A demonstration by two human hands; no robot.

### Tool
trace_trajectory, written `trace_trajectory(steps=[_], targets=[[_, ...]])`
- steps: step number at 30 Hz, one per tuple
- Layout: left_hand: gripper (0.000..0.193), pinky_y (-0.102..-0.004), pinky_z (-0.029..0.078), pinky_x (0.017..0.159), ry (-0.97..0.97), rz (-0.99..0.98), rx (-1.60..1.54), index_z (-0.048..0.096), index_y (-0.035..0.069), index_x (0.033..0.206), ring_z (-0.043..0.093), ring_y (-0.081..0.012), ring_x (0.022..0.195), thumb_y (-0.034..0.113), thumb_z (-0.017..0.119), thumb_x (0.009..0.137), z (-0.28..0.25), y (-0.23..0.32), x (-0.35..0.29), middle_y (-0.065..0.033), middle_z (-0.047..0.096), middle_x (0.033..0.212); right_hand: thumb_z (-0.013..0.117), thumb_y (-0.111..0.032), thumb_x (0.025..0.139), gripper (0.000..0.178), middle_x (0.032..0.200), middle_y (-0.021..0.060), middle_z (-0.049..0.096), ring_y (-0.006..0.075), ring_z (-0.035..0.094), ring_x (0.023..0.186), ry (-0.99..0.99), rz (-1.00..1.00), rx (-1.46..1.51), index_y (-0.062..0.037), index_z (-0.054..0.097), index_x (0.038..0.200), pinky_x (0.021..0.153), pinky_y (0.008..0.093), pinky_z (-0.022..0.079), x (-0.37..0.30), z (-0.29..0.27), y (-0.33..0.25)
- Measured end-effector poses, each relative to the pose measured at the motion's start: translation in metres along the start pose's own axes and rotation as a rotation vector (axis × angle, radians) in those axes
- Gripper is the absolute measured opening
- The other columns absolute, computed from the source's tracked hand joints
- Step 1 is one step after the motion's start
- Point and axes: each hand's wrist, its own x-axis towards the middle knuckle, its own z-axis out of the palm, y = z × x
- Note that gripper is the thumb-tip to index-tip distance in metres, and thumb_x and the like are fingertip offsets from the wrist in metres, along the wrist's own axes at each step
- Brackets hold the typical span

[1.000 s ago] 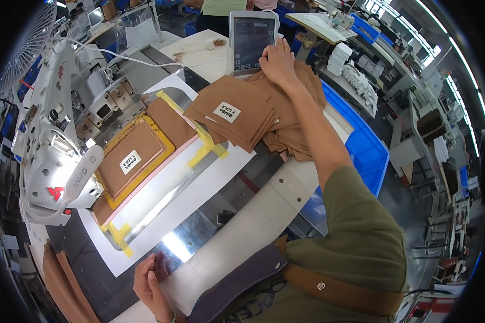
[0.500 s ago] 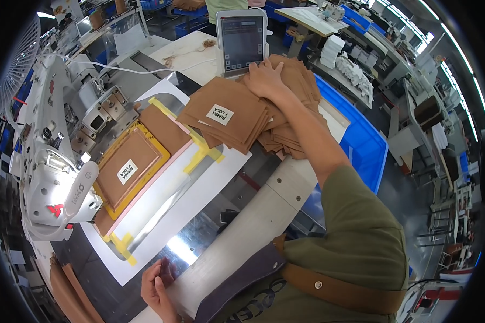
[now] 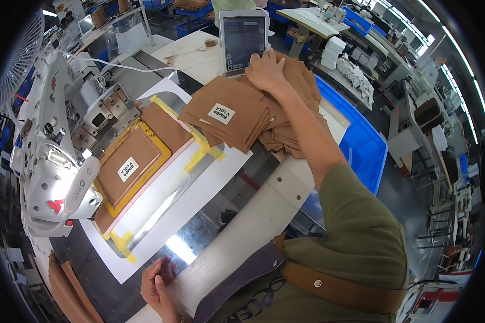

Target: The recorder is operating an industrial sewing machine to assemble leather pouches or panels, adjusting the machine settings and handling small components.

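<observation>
My right hand (image 3: 267,71) lies palm-down on the far end of a spread pile of brown fabric pieces (image 3: 277,116), fingers apart, just below a grey touchscreen panel (image 3: 243,35). The nearest stack (image 3: 226,116) carries a small white label on top. My left hand (image 3: 159,285) rests at the near edge of the white machine table (image 3: 199,194), fingers lightly curled, holding nothing. One brown labelled piece (image 3: 130,167) sits inside a yellow frame clamp under the white sewing machine (image 3: 56,161).
A blue plastic bin (image 3: 358,142) stands to the right of the table. More brown pieces (image 3: 73,296) hang at the lower left. Yellow tape strips (image 3: 202,151) mark the template plate. Other workstations and white stacks (image 3: 345,59) lie behind.
My right hand has stayed on the far end of the fabric pile, shifting slightly. My left hand stays at the table's near edge. The view has tilted a little.
</observation>
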Motion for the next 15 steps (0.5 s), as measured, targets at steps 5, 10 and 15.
trace_trajectory(steps=[5, 10, 15], targets=[[0.029, -0.0448, 0.060, 0.094, -0.025, 0.034, 0.101, 0.060, -0.007, 0.121, 0.068, -0.0298, 0.114, 0.017, 0.047, 0.110, 0.000, 0.005, 0.002, -0.0171, 0.064, 0.127, 0.050, -0.034, 0.097, 0.055, 0.154, 0.0357, 0.039, 0.0508, 0.020, 0.153, 0.011, -0.041, -0.004, 0.0030, 0.053, 0.138, 0.114, 0.0816, 0.008, -0.003, -0.001, 0.005], [0.029, -0.0435, 0.061, 0.093, -0.013, 0.021, 0.132, 0.061, -0.007, 0.120, 0.070, -0.0291, 0.111, 0.017, 0.048, 0.110, 0.002, 0.007, 0.002, -0.0169, 0.064, 0.126, 0.047, -0.033, 0.097, 0.058, 0.152, 0.0358, 0.043, 0.0517, 0.023, 0.151, -0.097, -0.014, -0.062, 0.0061, 0.052, 0.140, 0.114, 0.0817, 0.005, -0.009, 0.013, -0.006], [0.030, -0.0463, 0.062, 0.092, 0.027, 0.003, 0.008, 0.061, -0.007, 0.120, 0.070, -0.0300, 0.110, 0.018, 0.048, 0.110, 0.005, 0.005, 0.003, -0.0174, 0.064, 0.126, 0.048, -0.030, 0.094, 0.057, 0.151, 0.0367, 0.044, 0.0538, 0.022, 0.151, -0.158, 0.036, -0.040, 0.0072, 0.055, 0.137, 0.113, 0.0814, 0.001, 0.000, 0.016, -0.014]])
